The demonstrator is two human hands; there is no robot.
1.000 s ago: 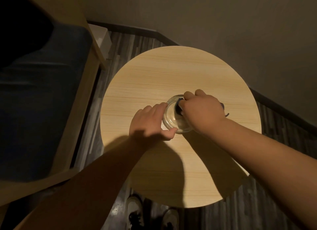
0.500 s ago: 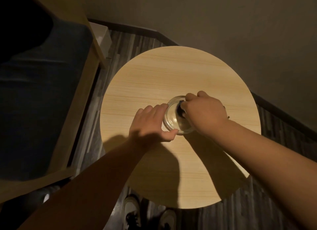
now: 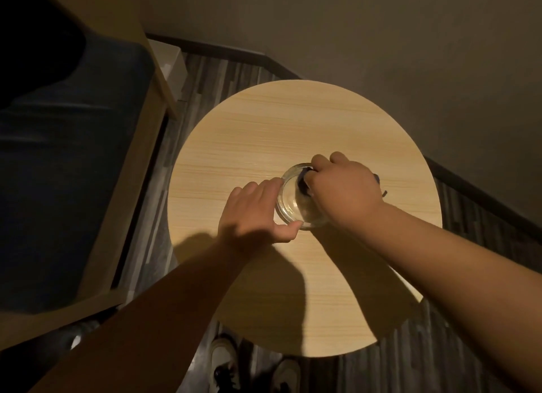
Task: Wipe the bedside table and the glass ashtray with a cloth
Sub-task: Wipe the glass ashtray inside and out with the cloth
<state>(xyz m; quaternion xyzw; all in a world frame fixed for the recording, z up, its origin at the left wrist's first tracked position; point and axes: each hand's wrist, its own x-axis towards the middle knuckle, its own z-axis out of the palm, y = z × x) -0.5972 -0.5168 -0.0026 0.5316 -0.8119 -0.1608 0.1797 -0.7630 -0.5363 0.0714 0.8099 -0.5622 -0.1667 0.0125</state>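
A round light-wood bedside table fills the middle of the view. On it stands a clear glass ashtray. My left hand grips the ashtray's left rim between thumb and fingers. My right hand is closed on a dark cloth and presses it inside the ashtray's right half. Most of the cloth is hidden under the hand; a small dark end shows by my wrist.
A bed with a dark blue cover and a wooden frame runs along the left. A white box stands on the floor by the wall. My shoes show below the table's near edge. Walls close in behind and right.
My right hand with the cloth has shifted slightly toward the far side of the ashtray. My left hand keeps the same hold on the rim.
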